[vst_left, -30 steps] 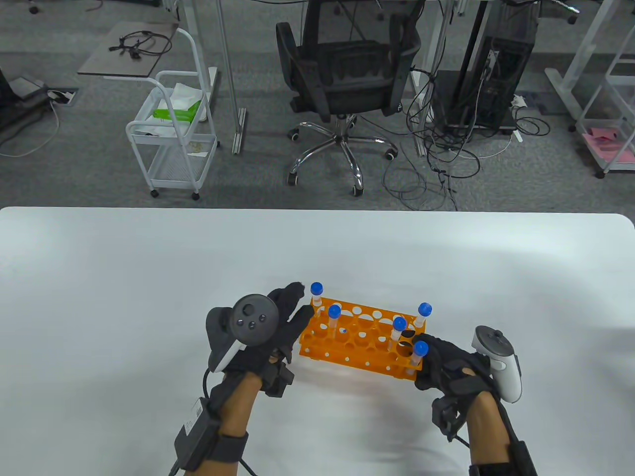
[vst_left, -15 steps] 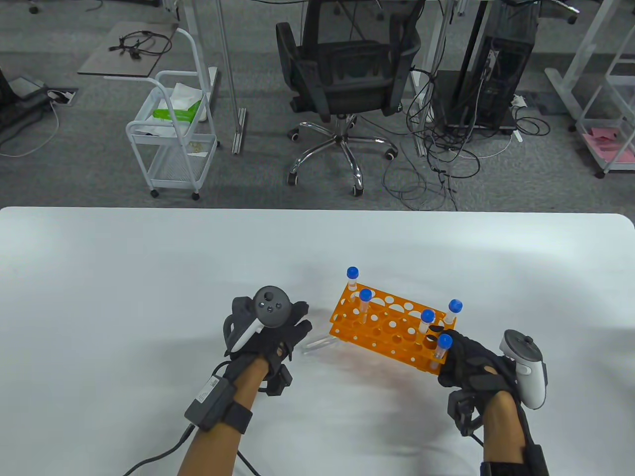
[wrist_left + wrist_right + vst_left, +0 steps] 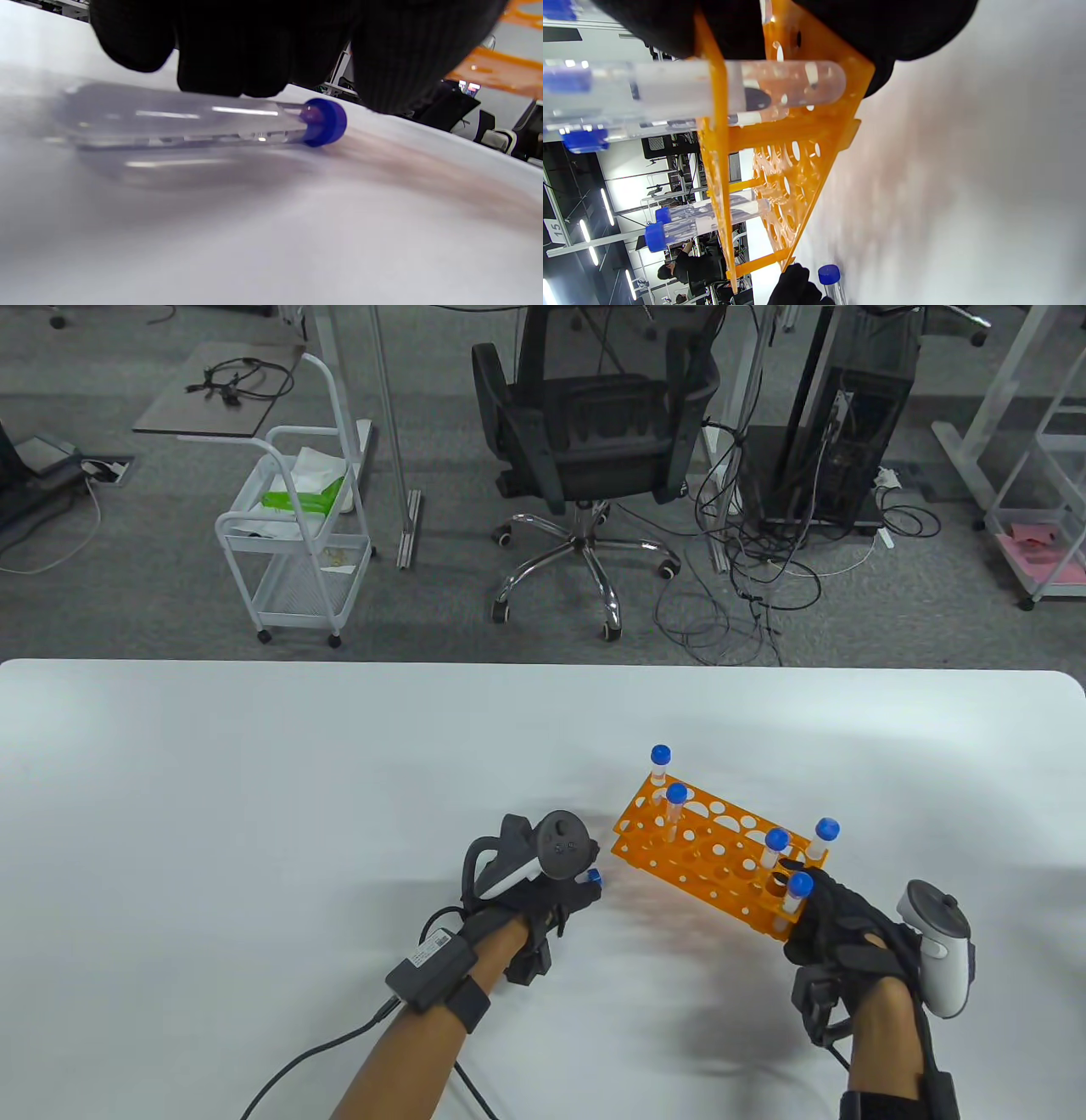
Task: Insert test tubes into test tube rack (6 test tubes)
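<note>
The orange rack (image 3: 721,857) stands on the white table and holds several blue-capped tubes (image 3: 676,793). My right hand (image 3: 836,920) grips the rack's near right end; in the right wrist view the rack (image 3: 721,169) shows on its side under my fingers. The last test tube (image 3: 182,123) lies flat on the table left of the rack, blue cap (image 3: 593,876) toward the rack. My left hand (image 3: 551,886) covers it, with fingers (image 3: 220,46) closed down on its top. The cap also shows in the right wrist view (image 3: 828,274).
The table's (image 3: 254,814) far edge runs across the middle of the table view. Beyond it on the floor stand an office chair (image 3: 594,432), a white trolley (image 3: 297,543) and loose cables (image 3: 738,585).
My right hand has slid the rack right and away, turning it. My left hand has moved right and come down onto the loose tube that the rack uncovered.
</note>
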A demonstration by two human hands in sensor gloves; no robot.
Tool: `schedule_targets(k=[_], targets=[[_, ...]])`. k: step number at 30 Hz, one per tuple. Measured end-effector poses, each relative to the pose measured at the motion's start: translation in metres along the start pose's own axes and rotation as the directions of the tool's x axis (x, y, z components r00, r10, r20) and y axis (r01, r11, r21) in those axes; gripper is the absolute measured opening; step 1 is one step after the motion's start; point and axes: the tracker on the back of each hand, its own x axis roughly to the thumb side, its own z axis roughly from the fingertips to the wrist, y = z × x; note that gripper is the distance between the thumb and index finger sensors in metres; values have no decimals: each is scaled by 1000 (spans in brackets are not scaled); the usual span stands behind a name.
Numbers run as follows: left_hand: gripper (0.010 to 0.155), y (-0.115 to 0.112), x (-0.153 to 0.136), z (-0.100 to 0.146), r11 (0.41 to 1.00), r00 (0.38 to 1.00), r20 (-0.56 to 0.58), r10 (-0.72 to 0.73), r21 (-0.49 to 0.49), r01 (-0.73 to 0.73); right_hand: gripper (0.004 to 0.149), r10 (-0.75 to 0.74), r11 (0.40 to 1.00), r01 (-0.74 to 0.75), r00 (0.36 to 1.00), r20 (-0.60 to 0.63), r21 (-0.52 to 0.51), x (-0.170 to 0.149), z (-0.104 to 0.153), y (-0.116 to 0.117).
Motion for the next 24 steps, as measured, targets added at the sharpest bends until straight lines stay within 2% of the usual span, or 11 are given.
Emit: schedule_targets(k=[8, 13, 17, 24], targets=[[59, -10, 14, -10, 992, 992, 20, -128, -15, 128, 51, 17, 1000, -17, 1000, -10, 3, 1, -1, 0], [55, -14, 20, -10, 979, 979, 15, -204, -8, 204, 51, 16, 1000, -15, 1000, -14, 16, 2, 0, 0], [58, -15, 23, -7, 969, 969, 23, -246, -10, 246, 51, 22, 999, -22, 1000, -11, 36, 3, -1, 4], [65, 6, 8, 14, 985, 984, -50, -169, 20, 170, 51, 41, 996, -41, 999, -6, 78, 5, -2, 13]])
